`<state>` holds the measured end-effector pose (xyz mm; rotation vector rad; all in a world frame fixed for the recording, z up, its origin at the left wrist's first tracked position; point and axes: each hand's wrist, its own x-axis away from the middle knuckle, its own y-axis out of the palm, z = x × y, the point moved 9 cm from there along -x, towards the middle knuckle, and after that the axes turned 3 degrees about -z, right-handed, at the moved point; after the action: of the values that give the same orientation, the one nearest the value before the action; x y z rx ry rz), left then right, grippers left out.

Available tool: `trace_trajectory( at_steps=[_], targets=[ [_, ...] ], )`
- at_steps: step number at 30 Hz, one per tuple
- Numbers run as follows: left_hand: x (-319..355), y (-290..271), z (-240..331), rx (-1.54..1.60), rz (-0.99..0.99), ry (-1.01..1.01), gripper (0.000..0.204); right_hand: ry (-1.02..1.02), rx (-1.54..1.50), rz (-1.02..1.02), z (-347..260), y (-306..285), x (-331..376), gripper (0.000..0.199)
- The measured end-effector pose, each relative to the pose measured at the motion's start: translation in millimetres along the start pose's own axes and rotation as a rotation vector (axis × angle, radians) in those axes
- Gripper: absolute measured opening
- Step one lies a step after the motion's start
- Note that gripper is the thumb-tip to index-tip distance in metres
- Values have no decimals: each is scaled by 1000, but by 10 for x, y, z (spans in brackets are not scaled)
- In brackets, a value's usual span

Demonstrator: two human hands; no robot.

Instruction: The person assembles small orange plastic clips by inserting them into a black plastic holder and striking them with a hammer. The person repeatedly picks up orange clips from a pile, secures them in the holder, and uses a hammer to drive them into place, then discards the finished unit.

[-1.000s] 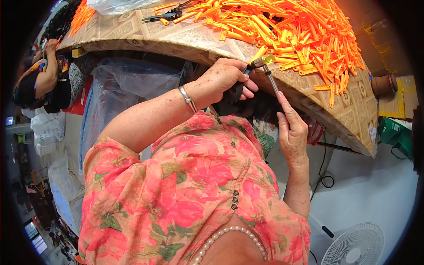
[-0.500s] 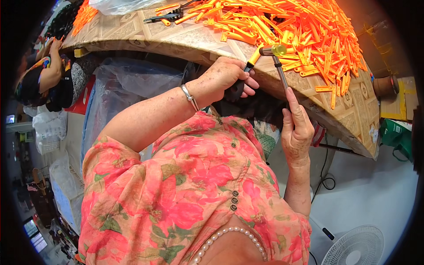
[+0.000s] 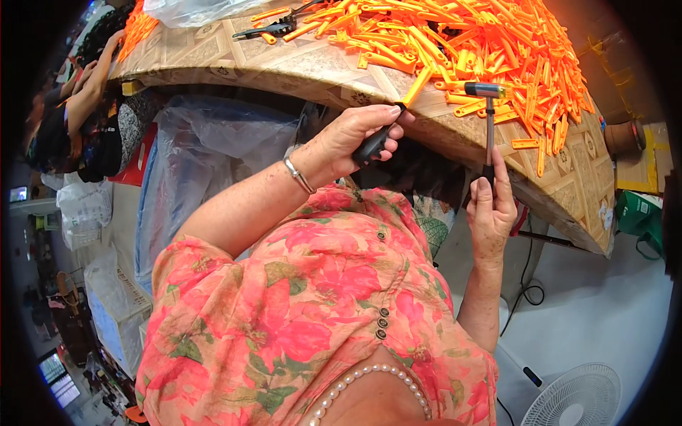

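Head view. Left hand (image 3: 371, 136): fingers closed around a thick black handle (image 3: 372, 148), held just off the near table edge. Handle's long axis slants, butt toward the person and a little left, front end away and to the right. A flat, narrow orange strip (image 3: 418, 86) carries on along that line from the thumb tip, its far tip near the heap; exact join hidden by the fingers.

Right hand (image 3: 492, 216): clamped on the black grip of a small hammer with grey metal shaft (image 3: 490, 131), index finger laid along it. Shaft points almost straight away from the person; head lies crosswise, dark end left, yellowish end right, over the heap's near margin, apart from the strip.

Count: one hammer, one handle in hand, one strip at its front. Patterned tabletop (image 3: 323, 77) bears one big heap of orange plastic strips (image 3: 526, 64), too many to count; one black toothed piece (image 3: 284, 27) left of it.
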<state>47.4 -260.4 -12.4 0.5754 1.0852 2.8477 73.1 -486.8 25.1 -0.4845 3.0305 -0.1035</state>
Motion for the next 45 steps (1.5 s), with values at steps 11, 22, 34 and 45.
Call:
trace_trajectory(
  at_steps=[11, 22, 34, 45],
  targets=[
    [30, 76, -163, 474, -170, -60, 37, -76, 217, -74, 174, 153, 2, 42],
    [99, -168, 287, -540, 153, 126, 20, -165, 341, -106, 65, 251, -14, 42],
    [33, -179, 470, -809, 147, 147, 19, -467, 630, -133, -317, 605, -123, 50],
    [78, -232, 427, -664, 138, 152, 20, -453, 541, -110, -404, 503, -199, 46]
  ],
)
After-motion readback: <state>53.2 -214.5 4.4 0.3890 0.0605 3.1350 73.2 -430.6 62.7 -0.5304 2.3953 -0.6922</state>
